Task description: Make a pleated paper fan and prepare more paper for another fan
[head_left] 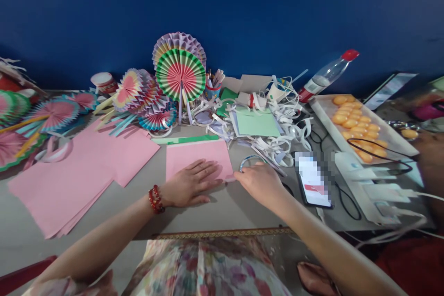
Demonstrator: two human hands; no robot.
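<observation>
A pink sheet of paper (187, 152) lies flat in front of me. My left hand (194, 182) rests open and palm down across its lower part, the fingers spread and pointing right. Curled fingers of my right hand (258, 182) meet the sheet's lower right corner; whether they pinch the paper or something else is hidden. A thin blue-and-white ring (250, 158) shows just behind that hand. Just beyond the sheet is a green paper strip (201, 138). A stack of larger pink sheets (79, 173) lies to the left, with pink-handled scissors (57, 148) on it.
Folded paper fans (180, 76) stand at the back and left. White paper scraps (277, 148) surround light green sheets (258, 122). On the right are a phone (314, 180), a power strip (367, 189) with cables, a shallow box (391, 143) of orange-yellow pieces and a bottle (328, 76).
</observation>
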